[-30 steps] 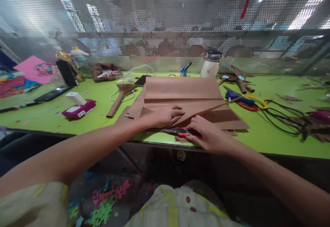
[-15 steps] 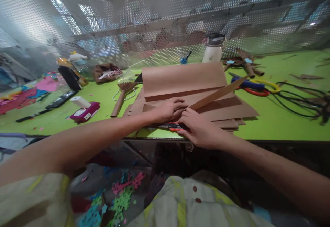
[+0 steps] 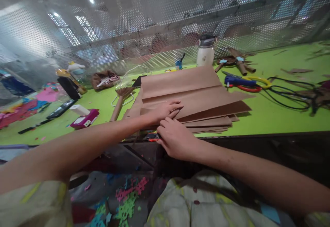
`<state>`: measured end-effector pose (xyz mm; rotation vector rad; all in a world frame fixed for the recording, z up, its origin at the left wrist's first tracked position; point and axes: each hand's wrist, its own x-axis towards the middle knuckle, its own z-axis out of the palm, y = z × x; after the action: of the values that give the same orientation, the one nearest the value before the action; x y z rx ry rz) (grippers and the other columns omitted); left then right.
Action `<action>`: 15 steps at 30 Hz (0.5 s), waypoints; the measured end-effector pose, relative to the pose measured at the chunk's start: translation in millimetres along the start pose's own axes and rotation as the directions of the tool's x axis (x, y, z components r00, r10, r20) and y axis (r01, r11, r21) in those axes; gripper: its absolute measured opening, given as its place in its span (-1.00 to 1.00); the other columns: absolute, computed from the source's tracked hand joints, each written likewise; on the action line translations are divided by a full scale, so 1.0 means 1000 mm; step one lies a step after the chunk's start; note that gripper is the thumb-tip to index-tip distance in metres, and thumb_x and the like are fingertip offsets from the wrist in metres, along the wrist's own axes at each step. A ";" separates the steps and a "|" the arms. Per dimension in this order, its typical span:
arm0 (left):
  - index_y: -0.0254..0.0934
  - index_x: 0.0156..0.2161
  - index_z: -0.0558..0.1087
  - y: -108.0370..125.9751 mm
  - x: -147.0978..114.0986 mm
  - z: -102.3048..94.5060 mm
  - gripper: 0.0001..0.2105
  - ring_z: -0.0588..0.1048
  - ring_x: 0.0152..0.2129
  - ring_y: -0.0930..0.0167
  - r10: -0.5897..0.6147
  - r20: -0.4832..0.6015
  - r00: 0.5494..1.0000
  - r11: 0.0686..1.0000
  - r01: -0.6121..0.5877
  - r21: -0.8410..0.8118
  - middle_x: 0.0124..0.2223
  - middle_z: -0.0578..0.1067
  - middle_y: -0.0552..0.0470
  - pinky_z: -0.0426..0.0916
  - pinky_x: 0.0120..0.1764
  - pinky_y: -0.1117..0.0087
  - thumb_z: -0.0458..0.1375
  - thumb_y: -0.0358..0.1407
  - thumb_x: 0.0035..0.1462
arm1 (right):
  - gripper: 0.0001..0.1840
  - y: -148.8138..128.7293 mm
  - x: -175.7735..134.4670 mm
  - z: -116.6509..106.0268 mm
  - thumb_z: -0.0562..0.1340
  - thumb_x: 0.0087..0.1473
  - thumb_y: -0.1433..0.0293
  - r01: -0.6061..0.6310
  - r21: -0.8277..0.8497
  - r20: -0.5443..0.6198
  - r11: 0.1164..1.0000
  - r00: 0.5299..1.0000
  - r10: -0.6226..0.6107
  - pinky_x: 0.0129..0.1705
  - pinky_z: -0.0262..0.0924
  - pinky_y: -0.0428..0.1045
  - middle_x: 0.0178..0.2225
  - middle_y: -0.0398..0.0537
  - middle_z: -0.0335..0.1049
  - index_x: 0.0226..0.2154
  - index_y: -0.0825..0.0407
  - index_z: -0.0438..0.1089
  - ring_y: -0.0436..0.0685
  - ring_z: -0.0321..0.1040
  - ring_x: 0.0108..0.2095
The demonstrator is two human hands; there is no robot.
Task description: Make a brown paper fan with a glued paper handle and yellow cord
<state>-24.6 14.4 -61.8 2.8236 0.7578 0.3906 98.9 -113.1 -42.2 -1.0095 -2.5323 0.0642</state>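
My left hand (image 3: pixel 167 110) lies on a stack of brown kraft paper sheets (image 3: pixel 190 101), fingers stretched out and pressing near the front edge. Close beside it, almost touching, my right hand (image 3: pixel 177 136) is closed round what looks like a utility knife (image 3: pixel 153 136), black with orange-red parts. The knife sticks out to the left at the table's front edge; most of it is hidden under my fingers. The top sheet has a raised fold across its far part, and its right end juts out over the sheets below.
On the green table (image 3: pixel 273 120) lie blue-handled scissors (image 3: pixel 239 80) and a black cable (image 3: pixel 291 99) at right. Behind the paper stands a bottle (image 3: pixel 205 53). Leftward are a paper fan-shaped piece (image 3: pixel 120 103), a magenta device (image 3: pixel 85 118) and a black phone-like block (image 3: pixel 68 86).
My right hand has moved left and nearer the table's front edge with the knife. The sheet's right part, raised before, now lies lower. My left hand stays on the paper.
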 end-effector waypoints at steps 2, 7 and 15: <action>-0.31 0.09 0.31 0.005 0.000 -0.003 -0.63 0.20 0.13 0.35 -0.017 0.009 1.000 1.000 0.017 0.003 0.18 0.23 -0.16 0.09 0.14 0.26 -0.09 -0.25 0.23 | -0.80 -0.001 -0.010 -0.004 0.11 0.13 0.33 0.002 0.000 0.009 1.000 1.000 -0.002 -0.16 0.11 0.10 -0.28 0.09 0.31 -0.35 0.13 0.34 0.21 0.17 -0.21; -0.40 0.08 0.31 0.016 -0.001 -0.010 -0.61 0.24 0.10 0.36 -0.084 0.001 0.996 0.996 0.084 -0.022 0.16 0.28 -0.19 0.08 0.14 0.33 -0.10 -0.24 0.24 | -0.87 0.011 -0.072 -0.035 0.10 0.12 0.41 -0.072 0.045 0.048 0.996 0.996 0.070 -0.17 0.13 0.11 -0.26 0.06 0.29 -0.27 0.08 0.33 0.19 0.16 -0.22; -0.30 -0.01 0.33 0.021 -0.002 -0.015 -0.61 0.40 -0.13 0.27 -0.185 -0.048 0.982 0.979 0.180 -0.095 -0.02 0.43 -0.13 0.24 -0.06 0.29 -0.05 -0.10 0.17 | -0.77 0.125 -0.146 -0.101 0.18 0.07 0.29 -0.411 -0.071 -0.479 0.909 0.813 0.331 -0.21 0.21 0.04 -0.27 0.02 0.38 -0.19 0.01 0.36 0.17 0.34 -0.26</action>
<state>-21.3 -2.4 -42.8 2.6420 0.9766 0.4638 314.5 -129.4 -26.0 -1.3945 -1.9073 -0.2586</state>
